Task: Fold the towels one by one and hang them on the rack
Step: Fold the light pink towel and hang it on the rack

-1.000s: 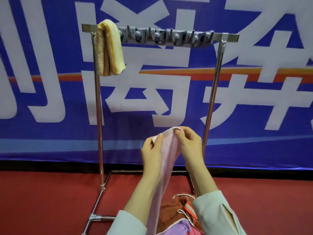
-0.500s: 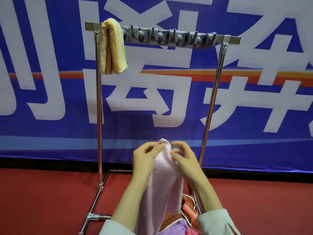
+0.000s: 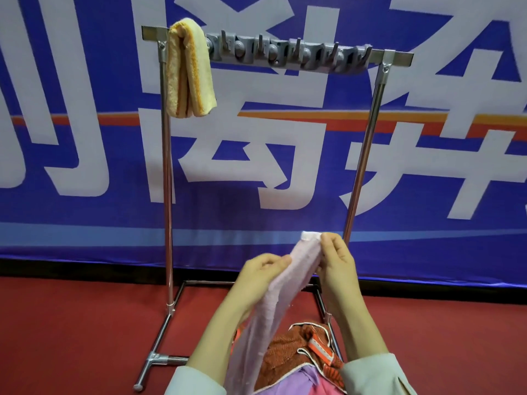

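Note:
A pale pink towel (image 3: 273,303) hangs as a long narrow strip between my hands, low in front of the rack. My right hand (image 3: 336,266) pinches its top corner, the higher end. My left hand (image 3: 256,276) grips the strip a little lower on its left edge. The metal rack (image 3: 168,195) stands on the floor ahead, with a grey hook strip (image 3: 288,54) along its top bar. A folded yellow-and-orange towel (image 3: 189,68) hangs over the bar's left end.
A heap of other towels lies below my arms: a rust-orange one (image 3: 288,352) with white trim and a purple one (image 3: 302,380). The floor (image 3: 71,337) is red. A blue banner (image 3: 85,209) with big white characters covers the wall behind the rack.
My hands have parted along the pink towel: the right one stays up at the top corner, the left has slid down its edge. The view has shifted slightly.

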{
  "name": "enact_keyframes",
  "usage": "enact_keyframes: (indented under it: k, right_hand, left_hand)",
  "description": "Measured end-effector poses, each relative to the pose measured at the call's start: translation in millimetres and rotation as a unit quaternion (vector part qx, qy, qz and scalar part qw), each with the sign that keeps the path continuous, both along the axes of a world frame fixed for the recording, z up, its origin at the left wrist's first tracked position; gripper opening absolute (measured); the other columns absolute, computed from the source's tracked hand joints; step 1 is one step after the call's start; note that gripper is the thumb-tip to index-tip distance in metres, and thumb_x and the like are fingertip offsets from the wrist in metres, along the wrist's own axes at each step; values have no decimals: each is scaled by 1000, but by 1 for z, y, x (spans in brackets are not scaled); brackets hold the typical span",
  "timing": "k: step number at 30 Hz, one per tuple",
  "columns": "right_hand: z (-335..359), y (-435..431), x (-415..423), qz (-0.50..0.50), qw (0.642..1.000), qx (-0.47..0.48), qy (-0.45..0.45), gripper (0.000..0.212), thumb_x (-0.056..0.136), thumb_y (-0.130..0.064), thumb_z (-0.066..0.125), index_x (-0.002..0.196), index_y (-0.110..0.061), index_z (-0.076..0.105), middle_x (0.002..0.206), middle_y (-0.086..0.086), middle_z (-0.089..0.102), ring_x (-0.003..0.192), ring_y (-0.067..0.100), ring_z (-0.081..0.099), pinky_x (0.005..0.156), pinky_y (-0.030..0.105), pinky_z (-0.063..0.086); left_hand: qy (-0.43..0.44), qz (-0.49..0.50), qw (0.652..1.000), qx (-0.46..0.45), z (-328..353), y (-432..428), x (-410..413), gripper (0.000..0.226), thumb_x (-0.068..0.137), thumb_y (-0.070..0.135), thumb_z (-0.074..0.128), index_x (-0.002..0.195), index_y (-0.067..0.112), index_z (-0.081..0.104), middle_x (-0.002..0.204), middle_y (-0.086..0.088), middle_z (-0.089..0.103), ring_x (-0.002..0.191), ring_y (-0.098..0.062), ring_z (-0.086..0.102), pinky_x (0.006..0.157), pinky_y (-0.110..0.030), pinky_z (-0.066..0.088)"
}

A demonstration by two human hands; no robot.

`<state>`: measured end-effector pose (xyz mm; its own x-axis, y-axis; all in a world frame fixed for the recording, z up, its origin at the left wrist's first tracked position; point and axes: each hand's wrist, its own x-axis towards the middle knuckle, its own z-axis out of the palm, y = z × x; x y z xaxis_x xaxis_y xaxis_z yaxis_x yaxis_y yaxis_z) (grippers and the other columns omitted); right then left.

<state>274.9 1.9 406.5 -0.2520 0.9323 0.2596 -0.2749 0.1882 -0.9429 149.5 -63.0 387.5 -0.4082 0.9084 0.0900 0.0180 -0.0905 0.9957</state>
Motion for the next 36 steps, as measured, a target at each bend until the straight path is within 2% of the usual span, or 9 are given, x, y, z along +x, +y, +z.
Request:
enact_keyframes:
  k: [4,8,11,15,18,21,24,31,36]
  right_hand:
    - [2,7,3,-42,996,-68,39,25,103,-26,43,92,-10,60,80,6,60,73,15,54,64,30,44]
    - [6,5,2,-79,991,-96,49,25,99,-14,44,75,-15,51,66,-2,46,57,10,42,52,24,35]
    - [8,-4,-5,-66,997,-31,-39,24,100,-18,43,76,-16,45,71,-2,43,65,11,38,59,25,33]
    - [11,-13,1,98,984,39,-145,35,85,-47,64,92,-13,59,87,-4,62,83,6,59,75,20,46]
    - [7,-11,9,152,948,123,-251,23,85,-39,71,95,-20,63,97,-1,69,93,9,63,85,27,49]
    - [11,-7,16,95,974,108,-176,23,97,-27,54,78,-18,63,67,-10,56,63,6,50,62,23,40]
    - [15,0,24,65,986,80,-132,31,98,-33,50,70,-24,58,54,-10,39,51,7,32,48,21,27]
    - [6,-3,20,179,921,141,-315,9,86,-34,70,84,-26,68,96,-2,65,94,11,60,85,27,45]
    - [4,2,13,77,959,142,-234,13,96,-30,56,86,-24,63,86,-10,65,85,4,58,83,31,47]
  left_hand:
    - [57,-120,991,-33,-5,-5,-7,18,89,25,65,75,15,69,72,8,59,72,-5,51,71,-19,40]
    - [42,-46,998,11,-3,-3,-6,20,92,16,60,73,16,65,66,11,54,68,-5,45,67,-19,38]
    - [81,27,994,68,6,0,1,14,91,14,62,78,12,68,73,8,63,70,0,53,70,-15,42]
    - [115,49,988,94,18,-1,1,13,88,22,65,77,22,72,81,6,71,78,-6,61,76,-19,46]
    - [120,43,988,89,22,-4,-3,10,84,23,69,75,20,72,74,1,70,74,-13,62,73,-25,48]
    - [103,33,992,69,21,-6,-11,15,81,23,75,76,14,63,54,9,50,53,-4,43,54,-14,35]
    - [109,-7,993,34,18,-8,-10,22,79,23,76,76,12,58,55,7,47,51,-4,39,52,-12,32]
    - [26,49,996,77,19,-9,-15,19,82,19,73,74,12,57,57,4,46,56,-8,40,55,-17,34]
    - [49,-60,997,16,16,-10,-11,14,86,26,68,81,14,65,71,3,62,66,-7,56,63,-17,44]
